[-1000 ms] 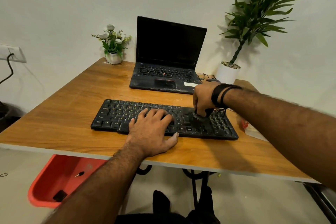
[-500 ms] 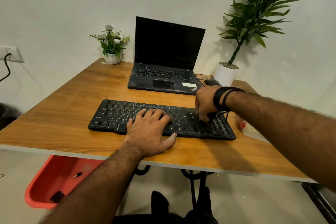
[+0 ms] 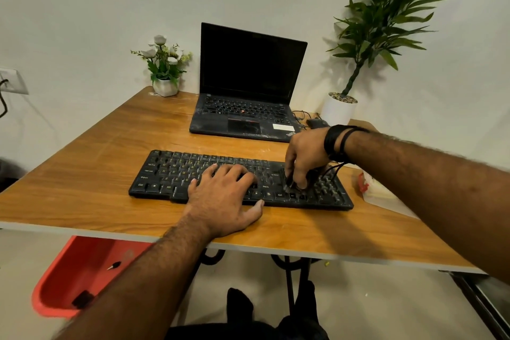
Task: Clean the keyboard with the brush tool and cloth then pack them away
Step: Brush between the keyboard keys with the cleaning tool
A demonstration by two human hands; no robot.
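A black keyboard [image 3: 171,174] lies across the wooden table [image 3: 82,174], parallel to the near edge. My left hand [image 3: 223,199] rests flat on its middle keys, fingers spread, holding nothing. My right hand [image 3: 303,157] is closed around a small dark brush tool [image 3: 291,183], whose tip touches the keys on the keyboard's right part, near the arrow keys. Most of the brush is hidden by my fingers. To the right of the keyboard, partly behind my right forearm, lies a pale packet [image 3: 378,193] with a red mark; whether it is the cloth I cannot tell.
An open black laptop [image 3: 248,85] stands behind the keyboard, with a mouse [image 3: 317,123] and cables at its right. A small flower pot [image 3: 165,85] sits at the back left, a tall potted plant [image 3: 340,110] at the back right. A red bin [image 3: 74,276] stands on the floor under the table.
My right hand moved the brush across the keyboard's right part, first rightwards and then back left towards the arrow keys. My left hand stayed on the keys.
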